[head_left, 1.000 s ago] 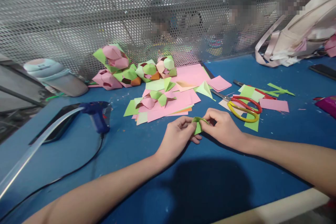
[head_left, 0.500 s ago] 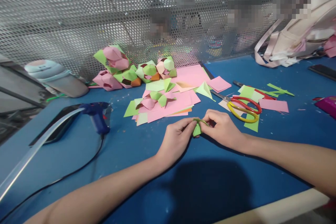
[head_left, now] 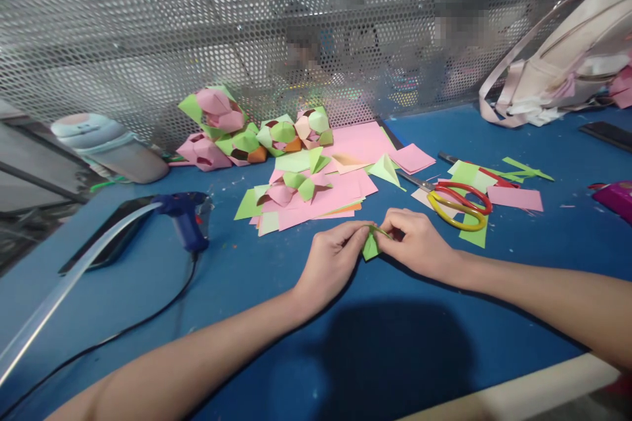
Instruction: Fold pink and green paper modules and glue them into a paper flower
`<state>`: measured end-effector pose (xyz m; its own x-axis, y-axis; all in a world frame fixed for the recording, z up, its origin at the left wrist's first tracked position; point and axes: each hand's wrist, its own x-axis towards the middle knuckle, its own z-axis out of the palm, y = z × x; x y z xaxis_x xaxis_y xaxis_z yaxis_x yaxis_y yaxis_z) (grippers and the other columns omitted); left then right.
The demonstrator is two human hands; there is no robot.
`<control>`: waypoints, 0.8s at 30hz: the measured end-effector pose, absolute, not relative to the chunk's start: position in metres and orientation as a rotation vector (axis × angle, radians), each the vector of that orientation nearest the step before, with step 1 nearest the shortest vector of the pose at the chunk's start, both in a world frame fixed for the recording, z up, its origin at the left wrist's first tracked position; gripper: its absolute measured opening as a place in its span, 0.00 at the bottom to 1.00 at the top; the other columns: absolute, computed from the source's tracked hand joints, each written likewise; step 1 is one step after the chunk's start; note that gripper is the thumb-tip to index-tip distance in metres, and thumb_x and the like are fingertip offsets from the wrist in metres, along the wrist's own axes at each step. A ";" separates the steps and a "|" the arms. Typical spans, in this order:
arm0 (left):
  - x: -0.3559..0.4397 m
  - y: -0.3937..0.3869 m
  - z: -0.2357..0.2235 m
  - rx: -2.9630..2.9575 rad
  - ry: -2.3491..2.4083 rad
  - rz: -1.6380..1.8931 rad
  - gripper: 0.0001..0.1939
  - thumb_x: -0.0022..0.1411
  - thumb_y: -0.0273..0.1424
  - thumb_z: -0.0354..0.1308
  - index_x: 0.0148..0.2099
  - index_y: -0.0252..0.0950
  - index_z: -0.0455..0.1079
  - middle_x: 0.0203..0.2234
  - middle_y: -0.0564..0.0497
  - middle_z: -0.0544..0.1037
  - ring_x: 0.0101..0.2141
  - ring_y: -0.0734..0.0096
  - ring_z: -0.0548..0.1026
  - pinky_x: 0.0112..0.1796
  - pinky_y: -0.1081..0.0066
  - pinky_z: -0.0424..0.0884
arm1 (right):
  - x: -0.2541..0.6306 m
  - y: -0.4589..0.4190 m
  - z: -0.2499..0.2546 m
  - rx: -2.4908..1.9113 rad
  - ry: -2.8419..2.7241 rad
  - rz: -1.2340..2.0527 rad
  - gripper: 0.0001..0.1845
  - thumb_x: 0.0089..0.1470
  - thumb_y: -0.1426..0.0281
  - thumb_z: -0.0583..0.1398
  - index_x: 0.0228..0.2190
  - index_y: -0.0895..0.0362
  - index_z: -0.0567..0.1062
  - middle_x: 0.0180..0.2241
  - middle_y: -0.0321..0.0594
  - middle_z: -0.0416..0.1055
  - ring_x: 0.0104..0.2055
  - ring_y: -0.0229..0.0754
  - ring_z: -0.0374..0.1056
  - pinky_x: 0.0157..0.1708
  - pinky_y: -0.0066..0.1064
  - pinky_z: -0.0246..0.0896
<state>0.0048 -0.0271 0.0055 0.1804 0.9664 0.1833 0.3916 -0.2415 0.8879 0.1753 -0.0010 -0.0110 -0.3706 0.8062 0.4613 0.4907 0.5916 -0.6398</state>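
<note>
Along the back of the blue desk (head_left: 257, 270) stands a perforated metal panel (head_left: 148, 46), and I can make out blurred people (head_left: 464, 10) through it. On the right by the panel sits a pale pink backpack (head_left: 567, 52); on the left, a grey bottle (head_left: 121, 158). Beside the bottle is a cluster of folded paper shapes (head_left: 220, 115), pink and green, and nearer the middle a loose stack of coloured sheets (head_left: 316, 204). A blue glue gun (head_left: 185, 222) rests left of those sheets, scissors (head_left: 432, 191) with a red and a yellow handle to their right. The left hand (head_left: 336, 260) and right hand (head_left: 415, 241) meet just in front of the stack, thumbs and fingers pinched closed on one small folded green paper (head_left: 371, 250) between them.
</note>
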 end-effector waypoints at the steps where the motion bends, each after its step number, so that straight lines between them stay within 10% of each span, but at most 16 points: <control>1: 0.005 -0.027 0.006 1.757 1.291 1.028 0.14 0.63 0.34 0.53 0.44 0.35 0.77 0.39 0.49 0.81 0.40 0.68 0.77 0.43 0.74 0.70 | 0.175 -0.001 -0.011 -1.025 -2.046 0.516 0.12 0.51 0.75 0.60 0.20 0.57 0.64 0.20 0.30 0.60 0.25 0.33 0.57 0.30 0.28 0.51; 24: 0.006 -0.022 -0.002 1.602 1.315 1.024 0.08 0.56 0.29 0.56 0.38 0.34 0.73 0.30 0.52 0.77 0.29 0.73 0.72 0.31 0.76 0.68 | 0.175 -0.002 -0.009 -1.041 -2.069 0.477 0.10 0.53 0.75 0.58 0.22 0.56 0.65 0.22 0.31 0.62 0.26 0.34 0.58 0.31 0.28 0.52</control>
<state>0.0062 -0.0222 -0.0016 0.1295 0.9871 0.0946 0.3332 -0.1332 0.9334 0.1753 -0.0020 -0.0091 -0.3815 0.8012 0.4610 0.5185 0.5984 -0.6108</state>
